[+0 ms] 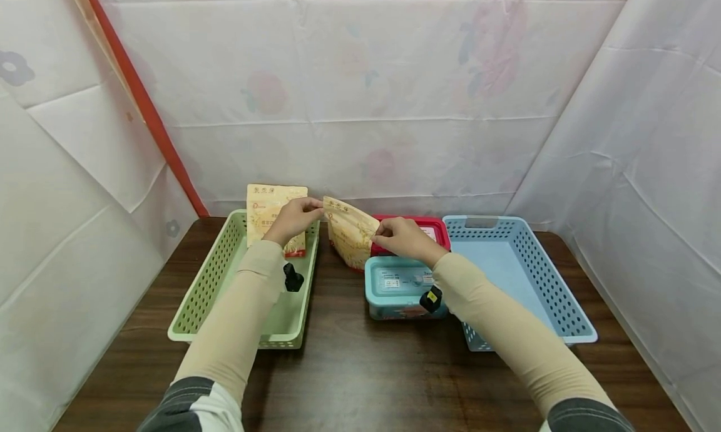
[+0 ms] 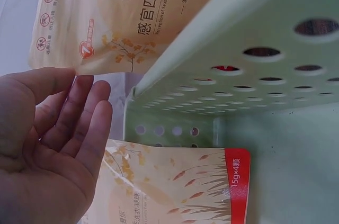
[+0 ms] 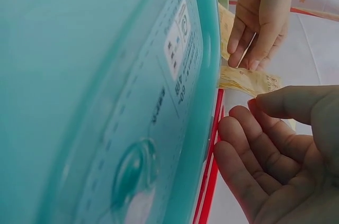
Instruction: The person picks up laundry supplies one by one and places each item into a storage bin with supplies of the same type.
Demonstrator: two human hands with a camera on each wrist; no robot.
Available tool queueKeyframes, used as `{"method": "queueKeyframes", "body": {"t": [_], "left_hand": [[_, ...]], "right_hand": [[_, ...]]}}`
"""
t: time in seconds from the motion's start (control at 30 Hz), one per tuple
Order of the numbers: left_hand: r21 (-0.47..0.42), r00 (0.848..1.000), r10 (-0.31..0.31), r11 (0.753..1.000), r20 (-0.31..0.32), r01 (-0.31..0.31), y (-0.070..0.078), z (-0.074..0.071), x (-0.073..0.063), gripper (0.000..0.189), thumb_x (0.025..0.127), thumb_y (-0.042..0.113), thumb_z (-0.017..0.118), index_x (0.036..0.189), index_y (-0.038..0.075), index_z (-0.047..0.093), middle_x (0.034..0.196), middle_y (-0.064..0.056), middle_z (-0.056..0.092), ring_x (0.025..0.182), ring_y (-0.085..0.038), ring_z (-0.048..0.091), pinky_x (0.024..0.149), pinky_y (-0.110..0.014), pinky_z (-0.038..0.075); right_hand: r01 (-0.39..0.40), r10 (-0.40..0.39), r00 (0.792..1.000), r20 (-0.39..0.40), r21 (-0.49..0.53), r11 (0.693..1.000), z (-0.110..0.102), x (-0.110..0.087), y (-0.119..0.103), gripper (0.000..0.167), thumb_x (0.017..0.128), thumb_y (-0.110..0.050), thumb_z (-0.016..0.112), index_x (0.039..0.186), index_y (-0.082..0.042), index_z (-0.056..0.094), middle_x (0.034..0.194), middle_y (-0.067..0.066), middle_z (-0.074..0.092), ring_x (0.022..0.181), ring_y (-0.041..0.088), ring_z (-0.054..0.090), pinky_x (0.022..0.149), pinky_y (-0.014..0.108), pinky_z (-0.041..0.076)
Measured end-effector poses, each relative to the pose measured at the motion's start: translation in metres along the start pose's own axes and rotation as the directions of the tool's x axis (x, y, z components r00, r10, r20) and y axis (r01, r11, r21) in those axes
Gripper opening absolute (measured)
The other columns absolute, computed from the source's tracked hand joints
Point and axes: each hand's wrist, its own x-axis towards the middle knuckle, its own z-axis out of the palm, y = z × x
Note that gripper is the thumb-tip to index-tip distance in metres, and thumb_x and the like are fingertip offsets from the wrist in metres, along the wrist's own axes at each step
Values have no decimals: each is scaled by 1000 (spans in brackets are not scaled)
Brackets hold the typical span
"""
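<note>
A cream pouch of laundry capsules (image 1: 350,236) stands tilted on the table between the two baskets. Its upper left corner is pinched by my left hand (image 1: 295,220), thumb against fingertips, as the left wrist view shows at the pouch edge (image 2: 132,17). On the opposite side, my right hand (image 1: 407,238) pinches the upper right corner between thumb and index finger. A second, similar pouch (image 1: 265,216) leans upright inside the green basket (image 1: 306,294), behind my left hand. Below my right hand sits a teal lidded box (image 1: 388,282).
A box with a red lid (image 1: 440,233) lies behind the teal one, partly covered by my right hand and the pouch. To the right stands a light blue perforated basket (image 1: 543,275). White patterned sheeting (image 1: 366,94) closes off the back and sides of the brown table (image 1: 360,382).
</note>
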Motion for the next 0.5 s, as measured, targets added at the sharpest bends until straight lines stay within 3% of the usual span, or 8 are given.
{"method": "queueKeyframes", "body": {"t": [0.5], "left_hand": [[-18,1000,-7,1000,5,7,-2,0,2,33,105,23,55,131,3,62,118,-17,62,114,-37,57,94,-52,48]], "right_hand": [[4,-4,1000,2,-2,1000,0,0,-1,18,100,-24,64,98,-6,70,95,5,70,83,17,61,71,32,53]]}}
